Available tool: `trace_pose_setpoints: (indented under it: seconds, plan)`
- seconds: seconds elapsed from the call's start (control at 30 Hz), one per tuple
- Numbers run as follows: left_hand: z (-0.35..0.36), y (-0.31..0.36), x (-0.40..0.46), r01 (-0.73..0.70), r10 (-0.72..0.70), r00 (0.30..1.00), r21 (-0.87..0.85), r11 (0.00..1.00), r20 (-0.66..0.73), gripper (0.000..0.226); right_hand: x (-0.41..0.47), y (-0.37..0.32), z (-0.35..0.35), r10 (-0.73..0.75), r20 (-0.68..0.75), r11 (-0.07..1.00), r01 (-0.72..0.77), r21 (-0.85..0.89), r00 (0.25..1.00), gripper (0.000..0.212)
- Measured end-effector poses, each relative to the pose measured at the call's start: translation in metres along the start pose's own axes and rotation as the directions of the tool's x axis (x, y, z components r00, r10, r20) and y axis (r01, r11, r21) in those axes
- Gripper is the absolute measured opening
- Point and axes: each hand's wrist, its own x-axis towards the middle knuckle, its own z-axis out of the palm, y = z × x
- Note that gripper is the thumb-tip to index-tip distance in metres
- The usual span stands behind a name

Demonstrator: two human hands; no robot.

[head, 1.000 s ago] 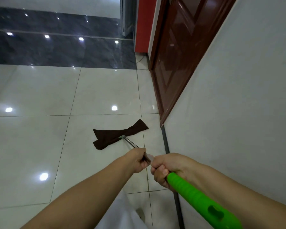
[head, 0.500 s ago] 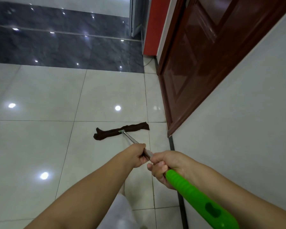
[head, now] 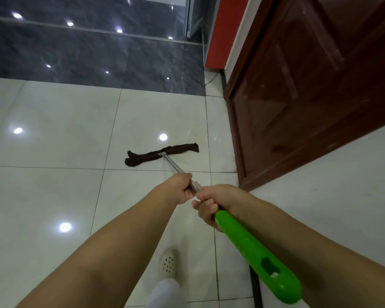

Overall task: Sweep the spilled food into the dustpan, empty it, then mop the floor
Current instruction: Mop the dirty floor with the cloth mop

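The mop cloth has slid farther away; both hands' fingers stay curled tight around the mop handle.

Dark brown panelled door on right, white wall beside it, red panel beyond, dark grey tile band ahead, white perforated shoe below.

The glossy white-tiled floor carries the dark brown mop cloth lying flat, and a white perforated shoe.
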Motion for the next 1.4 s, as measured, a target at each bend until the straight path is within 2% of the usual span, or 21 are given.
trace_pose_setpoints:
  seconds: [0.2, 0.37, 0.63, 0.83, 1.03, 1.2, 1.4]
  plan:
    - [0.000, 0.057, 0.030, 0.027, -0.027, 1.000, 0.001, 1.000, -0.002, 0.020, 0.029, -0.053, 0.018, -0.017, 0.066, 0.999, 0.014, 0.049, 0.998, 0.008]
    - [-0.007, 0.086, 0.052, 0.026, -0.026, 0.997, 0.002, 1.000, -0.074, 0.028, 0.059, -0.077, 0.030, -0.054, 0.059, 0.998, 0.054, 0.014, 0.997, 0.028]
    - [0.001, 0.090, 0.068, -0.018, 0.020, 0.998, 0.030, 0.999, -0.064, 0.021, 0.071, -0.091, 0.010, -0.089, -0.012, 0.995, 0.088, -0.048, 0.996, 0.051]
    - [0.006, 0.053, 0.057, -0.001, 0.002, 0.999, 0.019, 1.000, -0.055, 0.018, 0.059, -0.056, -0.014, -0.088, -0.052, 0.996, 0.088, -0.006, 0.995, 0.052]
    - [0.005, -0.012, 0.035, -0.018, 0.017, 1.000, -0.028, 0.999, -0.014, 0.029, 0.032, -0.003, -0.040, -0.075, -0.059, 0.993, 0.070, -0.090, 0.995, 0.058]
    - [-0.007, -0.070, 0.005, -0.024, 0.022, 1.000, -0.105, 0.994, -0.019, 0.019, 0.013, 0.051, -0.050, -0.060, -0.054, 0.987, 0.051, -0.154, 0.997, 0.059]
    - [-0.031, -0.143, -0.034, -0.031, 0.020, 0.996, -0.133, 0.991, -0.085, 0.027, -0.007, 0.123, -0.059, -0.041, -0.064, 0.970, 0.024, -0.242, 0.997, 0.057]
